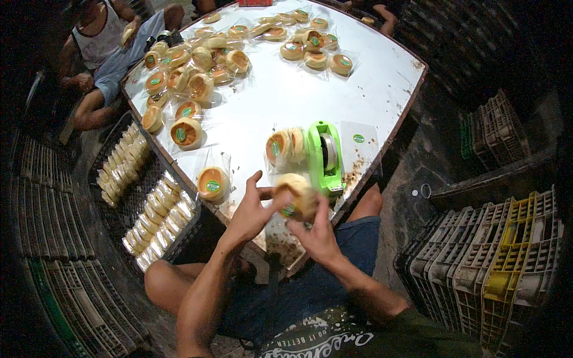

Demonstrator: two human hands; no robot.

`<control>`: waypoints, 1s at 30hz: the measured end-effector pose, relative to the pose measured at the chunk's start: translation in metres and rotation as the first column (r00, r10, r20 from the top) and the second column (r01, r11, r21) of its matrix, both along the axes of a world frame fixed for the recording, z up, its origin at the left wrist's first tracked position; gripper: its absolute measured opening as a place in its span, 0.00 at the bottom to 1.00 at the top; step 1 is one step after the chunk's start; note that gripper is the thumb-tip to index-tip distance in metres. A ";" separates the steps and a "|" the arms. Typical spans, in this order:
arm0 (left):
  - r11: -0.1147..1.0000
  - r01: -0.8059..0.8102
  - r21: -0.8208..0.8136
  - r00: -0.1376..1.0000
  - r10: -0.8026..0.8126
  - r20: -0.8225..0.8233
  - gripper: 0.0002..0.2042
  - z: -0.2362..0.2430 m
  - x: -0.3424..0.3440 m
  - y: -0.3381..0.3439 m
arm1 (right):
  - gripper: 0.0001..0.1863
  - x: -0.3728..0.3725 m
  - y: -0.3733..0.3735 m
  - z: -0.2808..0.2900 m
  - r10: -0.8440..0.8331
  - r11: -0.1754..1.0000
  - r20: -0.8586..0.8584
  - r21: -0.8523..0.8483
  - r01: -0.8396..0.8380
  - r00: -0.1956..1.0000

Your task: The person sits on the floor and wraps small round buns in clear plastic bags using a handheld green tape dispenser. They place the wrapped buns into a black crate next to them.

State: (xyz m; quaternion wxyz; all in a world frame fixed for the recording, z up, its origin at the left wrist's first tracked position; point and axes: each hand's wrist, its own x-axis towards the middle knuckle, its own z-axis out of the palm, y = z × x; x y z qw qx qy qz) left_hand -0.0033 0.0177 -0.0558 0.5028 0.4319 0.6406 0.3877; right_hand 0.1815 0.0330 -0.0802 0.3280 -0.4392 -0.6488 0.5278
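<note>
Between my two hands, over the near corner of the white table point(250, 116), is a round bun in a clear bag point(296, 190), blurred by motion. My left hand point(253, 209) grips its left side, with the index finger raised. My right hand point(316, 232) holds its lower right side. Just beyond stands a green tape dispenser point(325, 158) with a roll in it. Left of the dispenser sit a couple of bagged buns point(283, 146) close together. Another bagged bun with a green label point(212, 184) lies to the left of my left hand.
Many bagged buns point(200, 86) spread over the table's far left. A clear bag with a green label point(359, 139) lies right of the dispenser. A black crate point(149, 179) with rows of packed buns stands left; stacked crates point(483, 262) stand right. Another person point(107, 53) sits far left.
</note>
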 end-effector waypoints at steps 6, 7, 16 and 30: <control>0.771 -0.390 0.504 0.880 0.473 -0.043 0.19 0.032 0.001 -0.002 | 0.22 -0.027 0.021 0.053 0.110 0.983 -0.143 0.160 -0.086 0.984; 0.741 -0.381 0.553 0.861 0.502 -0.081 0.18 0.043 0.002 -0.007 | 0.17 -0.030 0.029 0.068 0.141 0.974 -0.108 0.196 -0.118 0.984; 0.599 -0.571 0.561 0.809 0.525 0.264 0.11 0.061 -0.011 -0.034 | 0.05 -0.070 0.022 0.103 -0.023 0.995 -0.623 0.059 0.076 0.782; 0.839 -0.487 0.243 0.865 0.426 0.264 0.14 0.068 -0.005 -0.036 | 0.10 -0.089 0.012 0.095 -0.023 0.945 -0.378 0.294 0.144 0.925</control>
